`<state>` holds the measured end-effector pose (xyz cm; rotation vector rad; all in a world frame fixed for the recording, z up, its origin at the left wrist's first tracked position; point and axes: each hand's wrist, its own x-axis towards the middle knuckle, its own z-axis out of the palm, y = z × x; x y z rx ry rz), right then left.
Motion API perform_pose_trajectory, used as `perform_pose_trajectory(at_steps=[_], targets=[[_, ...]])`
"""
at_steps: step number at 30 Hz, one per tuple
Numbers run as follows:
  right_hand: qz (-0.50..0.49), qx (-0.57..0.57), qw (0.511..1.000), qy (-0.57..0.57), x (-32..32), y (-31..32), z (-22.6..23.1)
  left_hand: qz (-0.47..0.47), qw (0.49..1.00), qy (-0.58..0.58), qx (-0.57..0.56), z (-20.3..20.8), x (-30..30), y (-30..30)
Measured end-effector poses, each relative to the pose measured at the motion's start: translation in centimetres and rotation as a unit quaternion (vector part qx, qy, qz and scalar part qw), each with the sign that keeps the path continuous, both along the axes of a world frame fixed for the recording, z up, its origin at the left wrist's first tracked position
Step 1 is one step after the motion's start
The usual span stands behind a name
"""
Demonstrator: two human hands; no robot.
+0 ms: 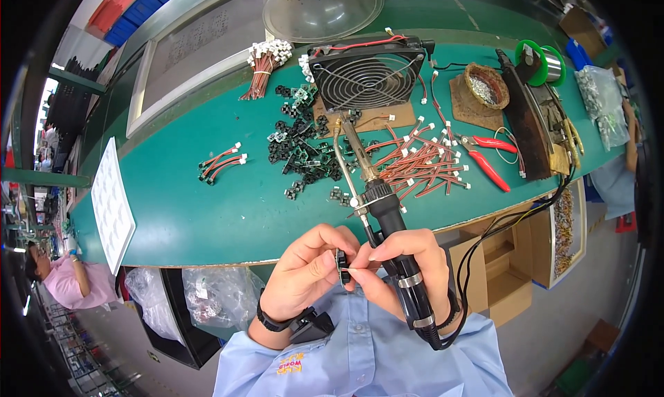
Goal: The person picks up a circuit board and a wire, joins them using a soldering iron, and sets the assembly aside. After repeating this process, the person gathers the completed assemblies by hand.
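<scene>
My left hand [302, 267] is closed, pinching a small black part with a green circuit board [342, 262] in front of my chest. A black-handled soldering iron [389, 211] with a thin metal tube along its side lies in my right hand [417, 260]. The iron's tip points away toward the fan, apart from the held part. My right thumb and fingertip also meet at the part, pinching what looks like a thin wire end. Ahead lie a heap of black parts with green boards [294, 148] and loose red-brown wires with white connectors [429, 163].
A black fan [366, 75] stands behind the heap. Red-handled cutters [490, 158], a bowl of metallic bits [486, 86] and a solder spool [543, 65] are at right. Wired pieces [221, 163] and a white sheet [112, 207] lie left. Cardboard boxes [503, 259] sit below the table edge.
</scene>
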<state>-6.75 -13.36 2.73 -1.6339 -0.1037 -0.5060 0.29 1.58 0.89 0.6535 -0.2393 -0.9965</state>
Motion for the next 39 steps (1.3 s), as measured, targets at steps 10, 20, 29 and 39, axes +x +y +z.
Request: perform_pose_trajectory(at_steps=[10,20,29,39], targets=[[0.010,0.023,1.000,0.016,-0.32,-0.14,-0.17,0.031,0.997,-0.061,0.023,-0.47,-0.32,-0.16],[-0.011,-0.002,1.000,-0.013,-0.20,-0.31,-0.24,0.036,0.997,-0.072,0.021,-0.56,-0.35,-0.31],[-0.026,-0.013,0.999,-0.023,-0.14,-0.35,-0.22,0.035,0.997,-0.063,0.015,-0.71,-0.41,-0.24],[-0.041,-0.031,0.998,-0.032,-0.19,-0.47,-0.22,0.033,0.996,-0.081,0.020,-0.89,-0.50,-0.24]])
